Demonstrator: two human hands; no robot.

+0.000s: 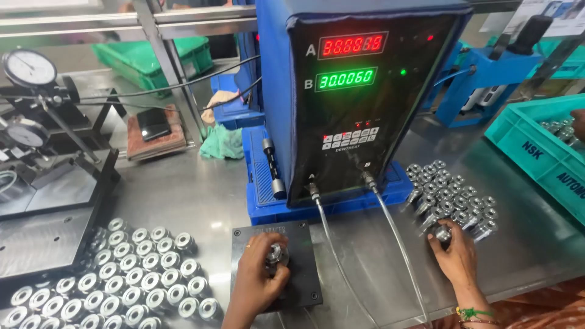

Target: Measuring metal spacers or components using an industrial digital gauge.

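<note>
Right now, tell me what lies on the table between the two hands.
In the head view, two clear tubes from the blue gauge unit cross the steel table between the left hand on the black fixture plate and the right hand.

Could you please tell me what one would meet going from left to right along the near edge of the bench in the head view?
Rows of metal rings → left hand on a ring on the dark plate → two clear tubes → right hand at the heap of metal parts → teal crate.
</note>
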